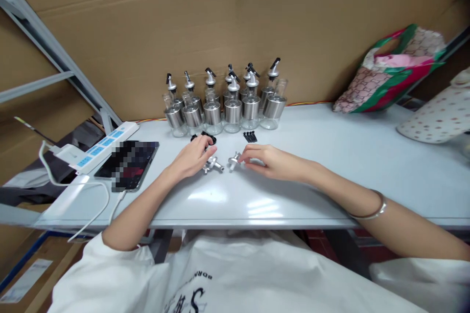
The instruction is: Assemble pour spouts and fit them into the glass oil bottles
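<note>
On the grey table, my left hand [194, 155] reaches over a small pile of black ring-like parts [211, 138], thumb apart from the fingers. Just below that hand lie several silver metal pour spout parts [215, 165]. My right hand [262, 160] has its fingertips closed on the edge of a silver pour spout [233, 161], which tilts close to the tabletop. Several small black stoppers [250, 136] lie in a row beyond my right hand. Behind both hands stand glass bottles with steel sleeves [232, 110]; the back ones carry silver spouts with black flip caps [210, 73].
A white power strip [106, 146] and a phone or tablet [137, 166] with cables sit on the left. At the right are a patterned bag [389, 76] and a white dotted container [436, 115]. A cardboard wall [312, 24] closes off the back.
</note>
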`<act>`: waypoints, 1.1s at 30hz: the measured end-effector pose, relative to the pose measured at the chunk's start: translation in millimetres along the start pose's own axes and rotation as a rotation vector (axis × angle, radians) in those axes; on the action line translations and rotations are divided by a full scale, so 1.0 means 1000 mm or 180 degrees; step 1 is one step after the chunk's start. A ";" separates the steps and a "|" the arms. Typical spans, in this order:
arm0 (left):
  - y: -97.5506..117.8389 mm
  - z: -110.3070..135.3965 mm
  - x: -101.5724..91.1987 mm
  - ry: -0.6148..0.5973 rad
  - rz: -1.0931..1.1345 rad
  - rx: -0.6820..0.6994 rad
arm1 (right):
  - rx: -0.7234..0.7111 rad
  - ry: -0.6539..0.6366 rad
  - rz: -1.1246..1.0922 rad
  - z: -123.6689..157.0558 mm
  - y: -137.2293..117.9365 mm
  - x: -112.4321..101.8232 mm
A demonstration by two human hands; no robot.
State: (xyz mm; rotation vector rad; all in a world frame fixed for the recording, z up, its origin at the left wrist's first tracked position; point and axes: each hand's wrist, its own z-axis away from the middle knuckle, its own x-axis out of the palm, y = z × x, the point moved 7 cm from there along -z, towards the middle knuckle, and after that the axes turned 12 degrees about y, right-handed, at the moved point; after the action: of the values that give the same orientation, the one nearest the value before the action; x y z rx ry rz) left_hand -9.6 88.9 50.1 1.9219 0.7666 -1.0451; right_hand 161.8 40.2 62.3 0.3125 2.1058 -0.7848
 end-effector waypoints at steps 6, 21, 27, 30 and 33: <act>0.019 0.006 0.010 -0.0146 0.0409 0.0650 | 0.0033 -0.0226 -0.0058 0.004 -0.002 0.013; 0.030 0.010 0.020 -0.0264 -0.0148 0.0951 | -0.0181 0.0295 0.0512 0.001 -0.011 0.007; 0.030 0.010 0.019 -0.0246 -0.0076 0.0916 | -0.0218 -0.0333 0.0408 0.006 -0.013 0.025; 0.033 0.011 0.021 -0.0297 -0.0053 0.1069 | -0.0251 -0.0349 0.0475 0.007 -0.013 0.028; 0.034 0.011 0.020 -0.0255 -0.0095 0.1110 | -0.0250 -0.0337 0.0559 0.007 -0.010 0.029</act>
State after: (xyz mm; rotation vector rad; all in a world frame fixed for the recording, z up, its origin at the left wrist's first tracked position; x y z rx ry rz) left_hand 22.6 65.1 40.9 2.1473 0.5984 -1.3361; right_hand 144.0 26.7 40.7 0.3987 1.9741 -0.6010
